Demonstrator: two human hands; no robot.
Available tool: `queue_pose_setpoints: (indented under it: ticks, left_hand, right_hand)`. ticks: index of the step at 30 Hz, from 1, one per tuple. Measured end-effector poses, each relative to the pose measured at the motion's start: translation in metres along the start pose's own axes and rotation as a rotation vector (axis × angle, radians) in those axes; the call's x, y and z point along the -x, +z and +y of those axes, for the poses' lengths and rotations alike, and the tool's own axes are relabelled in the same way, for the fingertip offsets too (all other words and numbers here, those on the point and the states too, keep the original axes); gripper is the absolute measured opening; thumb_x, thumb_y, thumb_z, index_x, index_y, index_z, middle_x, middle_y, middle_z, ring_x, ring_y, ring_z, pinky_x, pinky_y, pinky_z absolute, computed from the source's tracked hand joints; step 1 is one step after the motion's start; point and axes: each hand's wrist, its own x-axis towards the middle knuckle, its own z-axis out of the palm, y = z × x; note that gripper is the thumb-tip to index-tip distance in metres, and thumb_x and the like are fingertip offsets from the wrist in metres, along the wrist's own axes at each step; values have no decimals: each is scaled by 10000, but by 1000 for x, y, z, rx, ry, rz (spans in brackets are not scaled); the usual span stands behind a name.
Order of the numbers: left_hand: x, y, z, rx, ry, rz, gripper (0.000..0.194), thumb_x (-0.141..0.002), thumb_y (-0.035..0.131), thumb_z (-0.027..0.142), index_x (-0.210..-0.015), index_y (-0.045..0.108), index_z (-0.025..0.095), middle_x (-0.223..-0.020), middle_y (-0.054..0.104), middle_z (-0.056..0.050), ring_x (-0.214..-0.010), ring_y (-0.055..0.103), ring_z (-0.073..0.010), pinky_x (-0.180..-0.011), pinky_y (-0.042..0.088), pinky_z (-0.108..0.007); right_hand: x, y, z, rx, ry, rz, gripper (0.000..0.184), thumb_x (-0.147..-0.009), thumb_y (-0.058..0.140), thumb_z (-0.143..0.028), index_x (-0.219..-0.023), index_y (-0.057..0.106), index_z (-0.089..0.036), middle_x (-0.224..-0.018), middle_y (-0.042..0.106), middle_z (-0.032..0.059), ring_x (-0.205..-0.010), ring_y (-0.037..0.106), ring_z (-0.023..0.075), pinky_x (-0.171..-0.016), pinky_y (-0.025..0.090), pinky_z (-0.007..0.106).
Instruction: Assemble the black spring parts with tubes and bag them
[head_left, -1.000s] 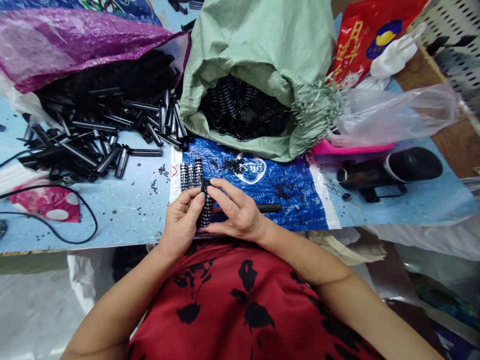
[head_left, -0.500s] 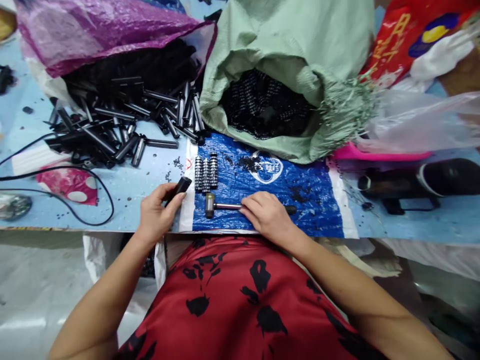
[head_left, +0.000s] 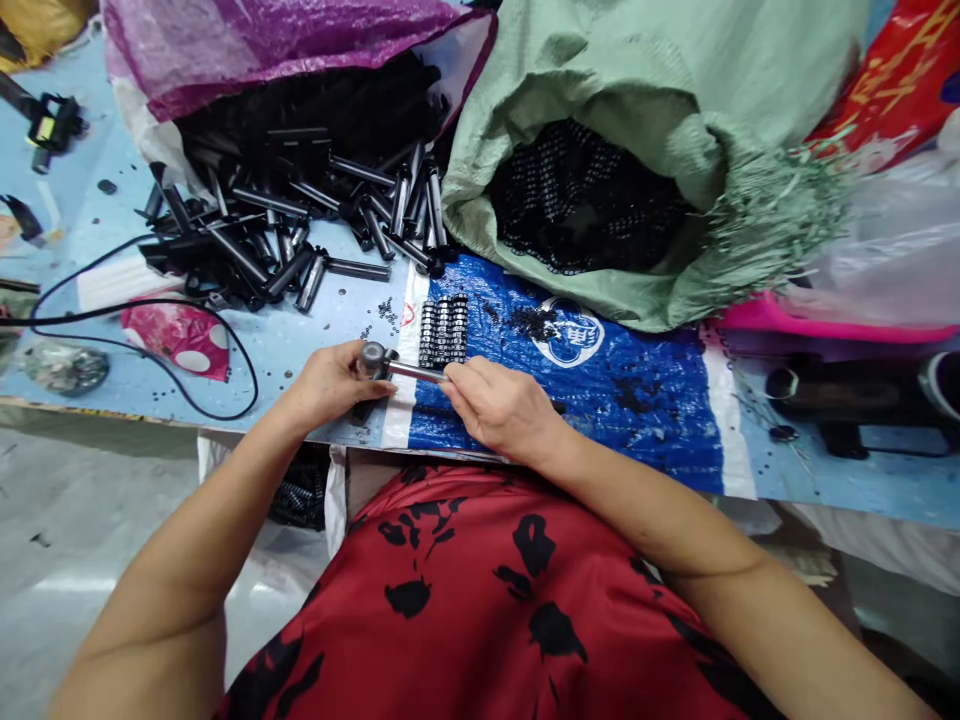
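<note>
My right hand (head_left: 499,410) grips the handle of a small hammer (head_left: 390,366), whose grey head rests over a black tube held down by my left hand (head_left: 326,382) at the table's front edge. The tube is mostly hidden under the fingers and hammer head. Just beyond the hands, three studded black rollers (head_left: 443,332) stand side by side on a blue woven sheet (head_left: 622,400).
A heap of black tubes (head_left: 300,230) spills from a purple bag (head_left: 262,40) at back left. A green sack (head_left: 675,130) holds studded black parts. A black cable (head_left: 150,340) loops at left. A pink tray (head_left: 825,325) and a black tool (head_left: 847,400) lie right.
My right hand has lifted the hammer from the blue sheet and swung its head left onto the tube in my left hand. The view has shifted left.
</note>
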Motion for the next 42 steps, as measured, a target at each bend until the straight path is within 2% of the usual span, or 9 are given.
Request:
queue_pose_setpoints:
  ticks: [7,11,15,17,20,25,29,34,42]
  left_hand:
    - [-18,-3,7,-40,1,-100,436,-601,882,488,-723,581,196,-578,515,43,-516,436,-107,-485,289,-220]
    - [7,-24,7,-257,35,-80,318,-672,821,388,-703,560,208,-586,545,30,-522,455,-119,-494,290,-228]
    - [45,-62,-21,-190,-92,-478,331,-687,874,477,-806,705,219,-594,555,13,-524,477,-143,-479,327,-231]
    - [53,-68,-30,-60,-145,-493,414,-684,892,518,-950,767,226,-616,541,9,-555,494,-154,-509,384,-237]
    - [50,-51,-24,95,-96,-318,471,-706,866,587,-981,780,214,-706,607,-37,-638,555,-175,-580,465,-254]
    - [35,-18,2,113,-10,-225,472,-774,785,653,-858,752,189,-744,649,-66,-652,552,-164,-570,438,-236]
    - [18,-28,3,36,4,-12,506,-775,744,689,-879,732,194,-750,649,-65,-658,555,-184,-604,430,-273]
    - [-32,-50,2,-390,81,574,292,-808,761,466,-858,616,217,-857,590,-87,-919,586,-286,-866,443,-372]
    - [-71,-53,23,-620,-125,507,235,-877,630,364,-760,490,215,-678,283,20,-675,311,-184,-808,358,-371]
  right_hand:
    - [5,9,-14,-131,-187,-87,315,-1096,457,-329,-925,650,-148,-767,579,38,-685,483,110,-639,353,300]
    - [34,-3,5,-36,-226,-23,265,-1070,519,-335,-1003,698,-151,-780,607,34,-716,506,113,-682,381,284]
    - [70,-18,35,17,-119,32,208,-1019,625,-323,-1047,722,-141,-875,682,59,-798,575,121,-729,437,265]
    - [69,-19,46,-33,-49,63,287,-989,680,-404,-1099,723,-143,-978,710,81,-901,629,147,-805,508,281]
    - [39,-9,61,-132,84,80,699,-907,716,-632,-1400,629,-145,-1333,659,157,-1253,631,240,-1085,556,403]
    - [-30,20,91,-299,236,-210,1407,-614,849,-806,-1687,261,-110,-1706,242,245,-1627,258,392,-1346,296,592]
    - [-44,26,104,-317,231,-348,1303,-603,906,-730,-1629,380,-122,-1673,317,244,-1598,310,423,-1320,290,656]
    - [-20,12,95,-420,198,-140,1147,-798,869,-412,-1700,198,-185,-1650,386,188,-1442,559,298,-1253,494,486]
    - [20,5,49,-1007,319,-15,1166,-889,777,-395,-1677,-68,-242,-1253,680,96,-1082,744,158,-1011,643,336]
